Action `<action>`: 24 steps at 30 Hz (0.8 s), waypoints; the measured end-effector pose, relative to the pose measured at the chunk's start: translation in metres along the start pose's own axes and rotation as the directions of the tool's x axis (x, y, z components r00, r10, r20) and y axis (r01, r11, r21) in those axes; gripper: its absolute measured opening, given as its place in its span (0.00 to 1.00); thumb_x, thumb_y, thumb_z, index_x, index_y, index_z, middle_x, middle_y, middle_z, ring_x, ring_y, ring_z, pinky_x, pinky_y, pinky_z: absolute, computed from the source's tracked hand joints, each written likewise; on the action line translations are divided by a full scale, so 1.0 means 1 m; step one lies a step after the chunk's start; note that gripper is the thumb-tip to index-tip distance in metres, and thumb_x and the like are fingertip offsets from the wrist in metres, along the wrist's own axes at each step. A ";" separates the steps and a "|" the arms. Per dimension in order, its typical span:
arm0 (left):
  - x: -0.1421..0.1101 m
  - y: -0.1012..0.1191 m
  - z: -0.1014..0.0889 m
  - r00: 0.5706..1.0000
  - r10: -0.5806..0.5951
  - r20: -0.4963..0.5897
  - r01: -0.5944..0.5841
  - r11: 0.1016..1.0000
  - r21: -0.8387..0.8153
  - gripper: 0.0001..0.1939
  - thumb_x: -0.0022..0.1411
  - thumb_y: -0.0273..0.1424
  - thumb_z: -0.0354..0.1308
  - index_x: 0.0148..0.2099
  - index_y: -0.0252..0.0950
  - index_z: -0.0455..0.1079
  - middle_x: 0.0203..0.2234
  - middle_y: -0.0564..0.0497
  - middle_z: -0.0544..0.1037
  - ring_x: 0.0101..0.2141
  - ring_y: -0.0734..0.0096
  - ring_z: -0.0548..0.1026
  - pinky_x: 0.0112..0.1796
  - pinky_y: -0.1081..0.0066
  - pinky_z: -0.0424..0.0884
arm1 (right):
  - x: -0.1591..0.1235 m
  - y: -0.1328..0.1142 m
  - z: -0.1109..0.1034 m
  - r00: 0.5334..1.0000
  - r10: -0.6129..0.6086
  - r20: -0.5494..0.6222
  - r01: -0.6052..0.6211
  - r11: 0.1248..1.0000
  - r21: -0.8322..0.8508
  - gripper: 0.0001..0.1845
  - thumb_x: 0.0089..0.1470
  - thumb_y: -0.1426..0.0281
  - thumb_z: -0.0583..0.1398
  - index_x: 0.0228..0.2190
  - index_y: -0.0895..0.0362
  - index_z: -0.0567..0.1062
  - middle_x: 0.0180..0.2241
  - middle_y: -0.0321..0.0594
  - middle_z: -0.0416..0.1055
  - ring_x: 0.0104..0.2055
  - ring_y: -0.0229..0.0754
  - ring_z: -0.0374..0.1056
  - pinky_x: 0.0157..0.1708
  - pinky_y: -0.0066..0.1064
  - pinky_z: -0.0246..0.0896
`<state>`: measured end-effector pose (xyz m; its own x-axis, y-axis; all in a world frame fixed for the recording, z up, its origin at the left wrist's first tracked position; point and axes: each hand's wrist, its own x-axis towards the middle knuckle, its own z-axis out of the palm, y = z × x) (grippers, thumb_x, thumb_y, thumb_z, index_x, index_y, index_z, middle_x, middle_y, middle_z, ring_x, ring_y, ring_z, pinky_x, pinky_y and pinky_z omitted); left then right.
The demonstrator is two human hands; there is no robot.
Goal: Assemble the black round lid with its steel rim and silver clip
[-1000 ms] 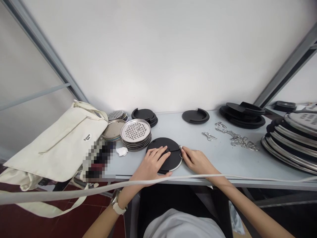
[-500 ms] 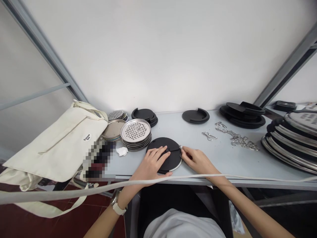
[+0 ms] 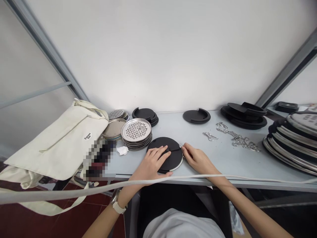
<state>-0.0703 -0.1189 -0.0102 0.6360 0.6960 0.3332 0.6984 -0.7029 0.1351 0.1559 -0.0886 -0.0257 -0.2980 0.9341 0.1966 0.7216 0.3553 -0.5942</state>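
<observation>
A round black disc with a pale rim along its lower right lies near the table's front edge. Across its left part, my left hand rests with the fingers stretched out flat, the thumb at the front rim. My right hand is closed in a pinch at the disc's right edge, on a small metal clip that the fingers partly cover. Left of the disc stands a stack of perforated metal discs. Beyond my right hand lie loose metal clips and a pile of more clips.
Black round holders sit along the wall, with a taller black stack farther right. Large metal-rimmed discs are piled at the right. A cream bag lies at the left. A white cable crosses in front of my forearms.
My right fingers have shifted slightly at the disc's right edge, and the clip there has turned a little. My left hand stays on the disc.
</observation>
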 end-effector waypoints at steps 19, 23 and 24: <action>0.000 0.001 -0.001 1.000 -0.017 0.021 0.017 1.000 0.010 0.31 0.59 0.41 0.57 0.62 0.36 0.58 0.62 0.44 0.58 0.59 0.57 0.57 0.56 0.59 0.56 | 0.002 -0.001 -0.001 0.998 -0.054 0.022 0.056 0.996 -0.063 0.16 0.62 0.63 0.44 0.28 0.53 0.66 0.18 0.33 0.64 0.18 0.37 0.59 0.23 0.27 0.47; 0.000 0.000 0.000 1.000 -0.011 0.027 0.011 1.000 0.008 0.31 0.60 0.41 0.57 0.62 0.35 0.58 0.62 0.43 0.57 0.60 0.56 0.57 0.56 0.58 0.56 | 0.002 -0.001 0.000 1.000 -0.026 -0.009 0.026 1.000 -0.017 0.16 0.62 0.62 0.44 0.26 0.53 0.63 0.17 0.31 0.61 0.18 0.36 0.57 0.23 0.26 0.47; 0.000 0.000 0.000 1.000 -0.010 0.026 0.010 1.000 0.007 0.31 0.60 0.41 0.57 0.62 0.35 0.58 0.62 0.43 0.57 0.60 0.56 0.56 0.56 0.58 0.56 | 0.002 0.000 0.000 1.000 -0.017 -0.025 0.016 1.000 -0.011 0.17 0.62 0.62 0.44 0.25 0.53 0.63 0.17 0.31 0.61 0.18 0.36 0.56 0.22 0.26 0.47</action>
<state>-0.0704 -0.1190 -0.0099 0.6376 0.7066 0.3071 0.7067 -0.6951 0.1320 0.1551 -0.0871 -0.0249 -0.2945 0.9287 0.2255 0.7233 0.3708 -0.5825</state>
